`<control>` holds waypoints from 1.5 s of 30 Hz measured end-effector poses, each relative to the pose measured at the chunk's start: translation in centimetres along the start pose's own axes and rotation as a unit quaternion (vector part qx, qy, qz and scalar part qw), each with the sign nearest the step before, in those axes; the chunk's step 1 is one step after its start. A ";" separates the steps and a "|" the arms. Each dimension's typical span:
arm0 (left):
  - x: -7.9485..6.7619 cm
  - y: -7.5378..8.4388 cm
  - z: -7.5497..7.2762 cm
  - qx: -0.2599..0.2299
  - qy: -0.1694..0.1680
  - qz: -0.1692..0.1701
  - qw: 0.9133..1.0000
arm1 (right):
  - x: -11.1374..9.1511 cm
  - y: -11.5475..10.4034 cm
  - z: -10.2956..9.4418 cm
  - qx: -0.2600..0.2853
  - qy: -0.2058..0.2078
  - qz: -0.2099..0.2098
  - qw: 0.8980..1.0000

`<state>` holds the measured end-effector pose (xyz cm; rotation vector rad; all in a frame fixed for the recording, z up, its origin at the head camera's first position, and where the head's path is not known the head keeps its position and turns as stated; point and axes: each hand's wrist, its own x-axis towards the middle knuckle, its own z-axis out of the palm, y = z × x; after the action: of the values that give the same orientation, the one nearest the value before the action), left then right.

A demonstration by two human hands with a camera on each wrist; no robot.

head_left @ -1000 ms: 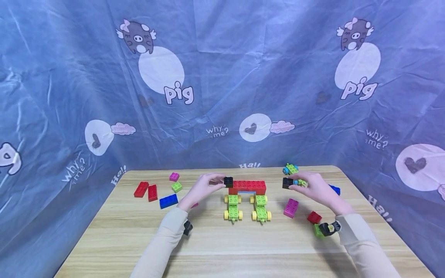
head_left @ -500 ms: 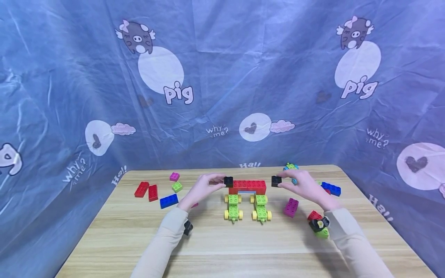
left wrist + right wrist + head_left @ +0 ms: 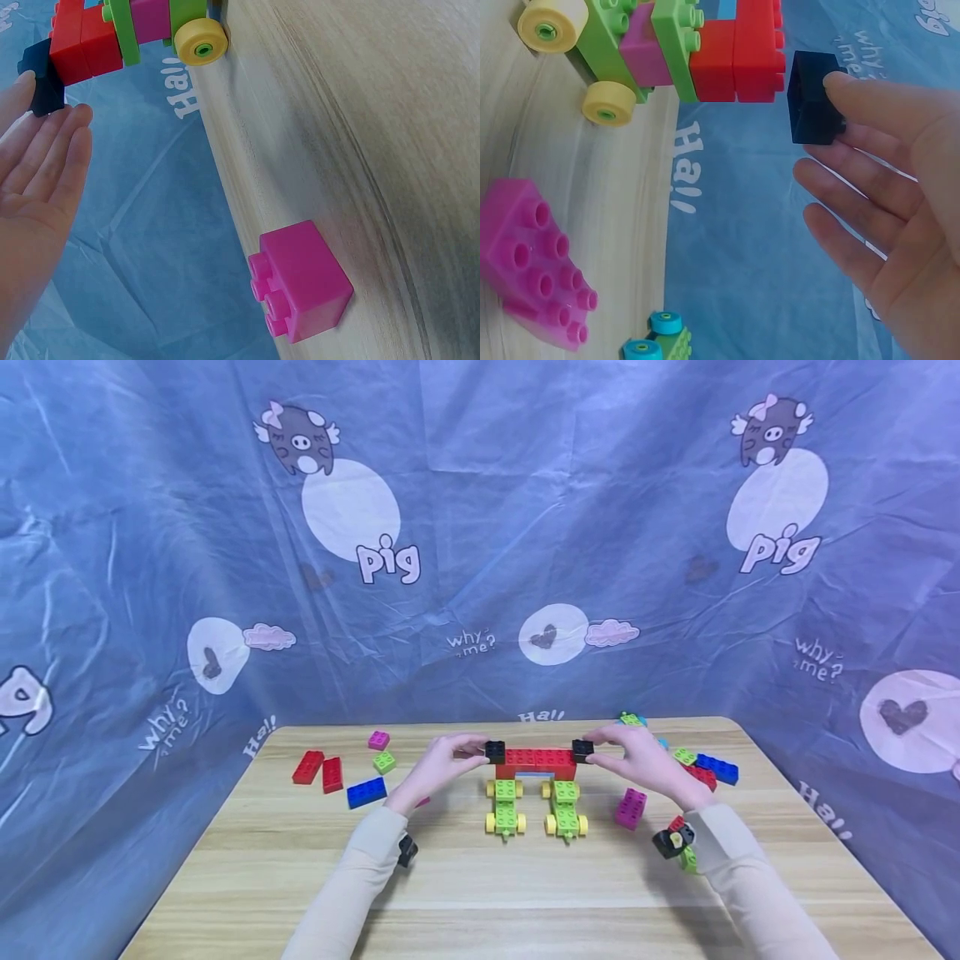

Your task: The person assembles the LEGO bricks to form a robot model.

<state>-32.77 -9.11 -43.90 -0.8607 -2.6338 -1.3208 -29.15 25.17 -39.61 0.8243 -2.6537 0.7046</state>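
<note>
Left grip [image 3: 441, 763]: black square plastic brick [image 3: 494, 752] pinched against red plastic bricks [image 3: 536, 762].
Right grip [image 3: 637, 760]: matching black brick [image 3: 808, 105] pinched, just apart.
Stacking, seemingly: alignment, then pressing needed.

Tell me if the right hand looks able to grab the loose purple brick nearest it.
Probably not yet: the right hand pinches a black brick, though nothing appears to block the purple brick.
</note>
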 end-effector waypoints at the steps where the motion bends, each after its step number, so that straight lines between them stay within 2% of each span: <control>1: 0.0 0.0 0.0 0.001 0.001 0.001 1.000 | 0.0 0.0 0.1 0.000 0.000 -0.001 1.000; 10: -0.1 0.2 0.0 -0.001 0.005 0.006 1.000 | 0.3 0.1 0.7 0.003 0.004 -0.005 1.000; 23: -0.1 0.1 0.0 -0.009 0.005 0.015 1.000 | 0.5 0.1 0.7 0.015 -0.028 -0.004 0.999; 45: 0.0 0.1 0.0 -0.001 0.008 0.014 1.000 | 1.3 -0.3 0.5 -0.008 -0.040 -0.020 0.999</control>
<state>-32.71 -9.11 -43.81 -0.8814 -2.5982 -1.3185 -30.05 24.12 -39.43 0.9173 -2.7013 0.6526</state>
